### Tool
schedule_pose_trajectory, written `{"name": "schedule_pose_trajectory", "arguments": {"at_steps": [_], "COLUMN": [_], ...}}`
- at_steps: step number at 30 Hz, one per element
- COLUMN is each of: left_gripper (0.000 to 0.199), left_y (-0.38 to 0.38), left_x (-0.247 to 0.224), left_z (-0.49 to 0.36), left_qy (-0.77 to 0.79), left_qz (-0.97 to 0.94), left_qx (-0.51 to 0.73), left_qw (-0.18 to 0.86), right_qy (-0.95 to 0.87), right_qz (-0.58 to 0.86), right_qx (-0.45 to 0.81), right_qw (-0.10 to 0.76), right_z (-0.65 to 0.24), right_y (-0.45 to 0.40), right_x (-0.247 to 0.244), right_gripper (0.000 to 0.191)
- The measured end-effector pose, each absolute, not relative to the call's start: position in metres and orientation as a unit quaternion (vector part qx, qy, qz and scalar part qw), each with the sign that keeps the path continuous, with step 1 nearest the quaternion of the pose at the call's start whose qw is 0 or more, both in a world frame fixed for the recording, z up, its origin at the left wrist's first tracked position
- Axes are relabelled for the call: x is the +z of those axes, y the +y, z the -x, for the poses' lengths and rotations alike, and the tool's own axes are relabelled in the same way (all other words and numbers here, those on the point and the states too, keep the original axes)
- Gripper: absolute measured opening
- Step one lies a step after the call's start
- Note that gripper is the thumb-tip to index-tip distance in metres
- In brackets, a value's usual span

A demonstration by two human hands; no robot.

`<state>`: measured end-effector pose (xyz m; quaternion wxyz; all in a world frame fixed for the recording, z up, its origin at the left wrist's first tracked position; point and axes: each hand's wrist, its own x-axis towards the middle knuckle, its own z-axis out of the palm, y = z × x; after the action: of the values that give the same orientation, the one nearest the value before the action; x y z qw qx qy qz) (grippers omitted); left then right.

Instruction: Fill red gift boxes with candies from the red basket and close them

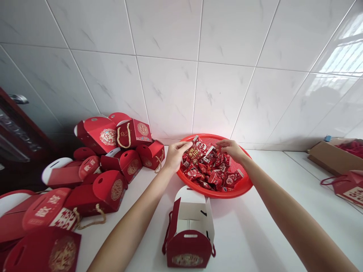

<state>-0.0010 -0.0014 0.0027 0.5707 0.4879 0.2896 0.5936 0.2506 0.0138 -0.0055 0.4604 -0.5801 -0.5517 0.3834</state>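
My left hand [176, 154] pinches a red and gold candy packet [198, 150] by its edge, over the left side of a red plastic basket [248, 185]. Within the basket lies a heap of red wrapped candies [215, 177]. My right hand [231, 149] reaches over the basket's far right side, fingers bent down at the candies; what they hold, if anything, is hidden. In front of the basket, between my forearms, stands an open dark red gift box [187, 240] with its flaps up. Its white inside shows no candy.
Several red gift boxes [110, 192], some with rope handles, crowd the left side of the white counter [235, 234]. At the right are a brown cardboard box [333, 156] with red contents and another red box [350, 187]. A tiled wall [167, 94] rises behind the basket.
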Motion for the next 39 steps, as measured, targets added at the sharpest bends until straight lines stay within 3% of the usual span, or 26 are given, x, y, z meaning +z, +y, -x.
{"name": "schedule_pose_trajectory", "arguments": {"at_steps": [10, 16, 21, 26, 33, 39], "left_gripper": [0.034, 0.033, 0.034, 0.035, 0.037, 0.037], "left_y": [-0.001, 0.001, 0.002, 0.002, 0.0, 0.001], "left_x": [0.0, -0.001, -0.001, -0.001, 0.001, 0.0], "left_z": [0.001, 0.001, 0.001, 0.001, 0.0, 0.0], "left_qy": [0.288, 0.285, 0.283, 0.287, 0.285, 0.283], "left_qz": [-0.478, -0.472, -0.472, -0.468, -0.47, -0.463], "left_qx": [0.594, 0.603, 0.603, 0.604, 0.602, 0.605], "left_qw": [0.579, 0.576, 0.577, 0.578, 0.579, 0.583], "right_qy": [-0.613, -0.679, -0.703, -0.715, -0.716, -0.693], "right_qz": [0.583, 0.654, 0.689, 0.685, 0.673, 0.609], "right_qx": [0.392, 0.273, 0.171, 0.13, 0.182, 0.326], "right_qw": [0.361, 0.193, 0.037, -0.043, 0.011, 0.208], "right_z": [-0.239, -0.226, -0.218, -0.211, -0.21, -0.22], "right_y": [0.028, 0.033, 0.03, 0.026, 0.027, 0.025], "right_x": [0.012, 0.009, -0.003, -0.007, -0.015, -0.002], "right_gripper": [0.039, 0.022, 0.036, 0.036, 0.034, 0.018]}}
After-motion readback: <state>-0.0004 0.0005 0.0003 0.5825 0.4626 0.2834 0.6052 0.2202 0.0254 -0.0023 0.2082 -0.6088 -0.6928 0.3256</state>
